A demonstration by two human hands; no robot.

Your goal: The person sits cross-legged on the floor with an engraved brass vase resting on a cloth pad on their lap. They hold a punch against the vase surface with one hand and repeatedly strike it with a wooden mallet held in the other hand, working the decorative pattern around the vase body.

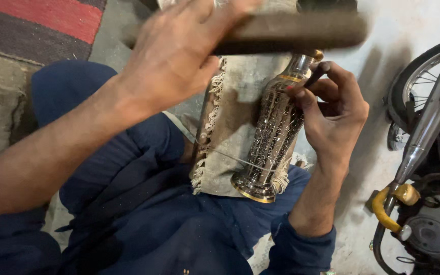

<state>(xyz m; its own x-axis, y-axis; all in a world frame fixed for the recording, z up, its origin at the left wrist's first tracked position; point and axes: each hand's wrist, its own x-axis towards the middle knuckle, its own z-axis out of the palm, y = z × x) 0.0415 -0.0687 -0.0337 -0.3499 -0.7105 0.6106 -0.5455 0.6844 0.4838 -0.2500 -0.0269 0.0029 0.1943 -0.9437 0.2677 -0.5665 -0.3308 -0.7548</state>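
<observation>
left hand (171,53) raised near the top of the view, fingers wrapped around a thick brown wooden bar (291,31); the bar lies horizontal, rounded and motion-blurred. right hand (332,119) curled closed, thumb and fingers pinching a thin dark punch-like tool (315,75); the tip of it sits against the upper body of the vase, just under the neck.

metal vase (273,137): tall, slim, flared foot, narrow neck. surface bright silver and polished, covered in fine engraved pattern; brass-coloured band at the foot rim and at the neck. it lies tilted, foot toward the person, neck away, on a worn beige cloth (232,147) with a frayed fringed edge. cloth and vase rest on the person's lap, dark blue fabric (143,203), soft and creased. a thin wire or thread (232,157) crosses the cloth to the lower body of the vase.

floor pale and dusty. striped red and dark rug (42,25) at upper left. motorcycle (429,153) at right: chrome tube, spoked wheel, yellow-wrapped lever.
</observation>
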